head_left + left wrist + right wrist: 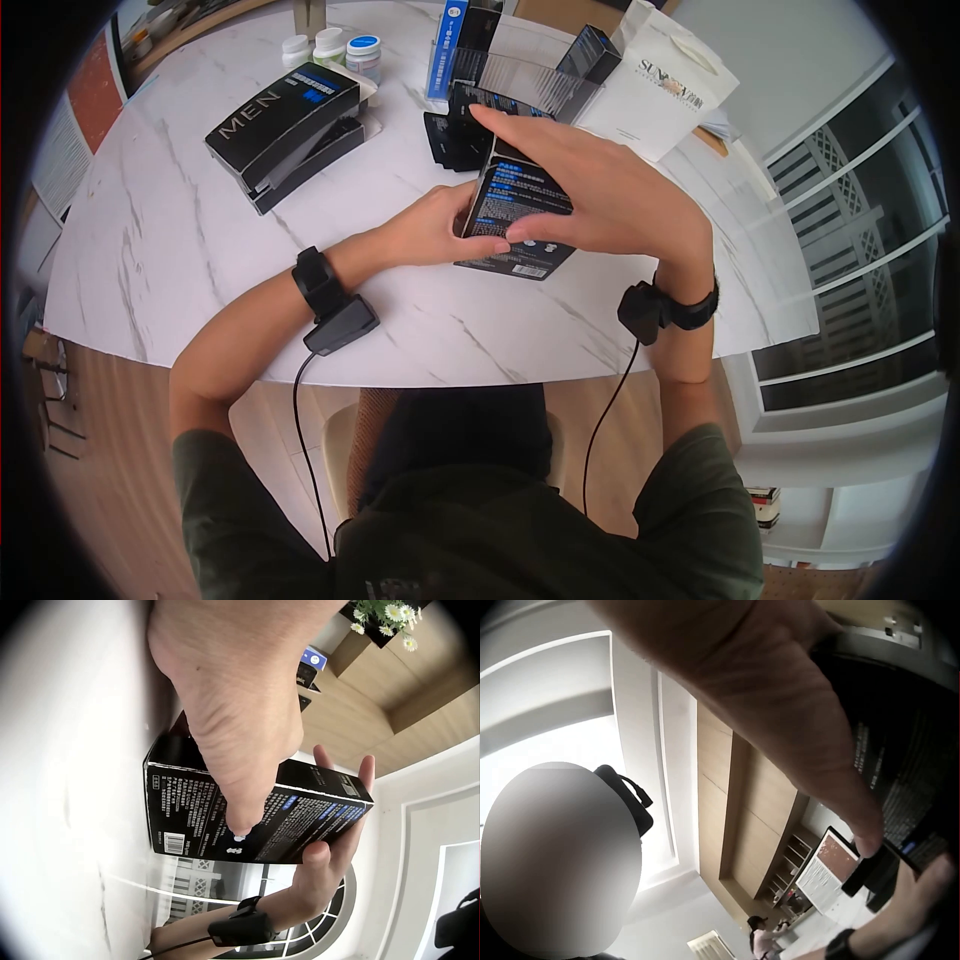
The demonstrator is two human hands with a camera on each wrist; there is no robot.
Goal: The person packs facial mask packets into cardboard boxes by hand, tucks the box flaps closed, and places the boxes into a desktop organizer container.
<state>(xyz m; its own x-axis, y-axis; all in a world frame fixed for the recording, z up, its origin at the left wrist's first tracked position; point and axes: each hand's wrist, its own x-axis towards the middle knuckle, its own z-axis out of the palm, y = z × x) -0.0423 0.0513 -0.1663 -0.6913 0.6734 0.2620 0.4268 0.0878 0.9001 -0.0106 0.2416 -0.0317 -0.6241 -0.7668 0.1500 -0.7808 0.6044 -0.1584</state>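
A black printed carton [510,200] stands upright on the marble-patterned table [400,340], its text and barcode facing me. My left hand [432,228] grips it low on its left side, with the thumb laid across the front. In the left wrist view that thumb [244,802] presses on the printed panel of the carton [195,810]. Up near the top, my right hand [610,195] holds the carton, fingers reaching over behind it and thumb on the front. Part of the right hand's grip also shows in the right wrist view, where the carton is dark.
Left of the hands lies a black MEN box [285,120], partly open. Several small bottles [330,48] stand behind it. Close behind the carton are black packaging [445,145], a clear holder [560,95], a blue box [447,45] and a white paper bag [655,85].
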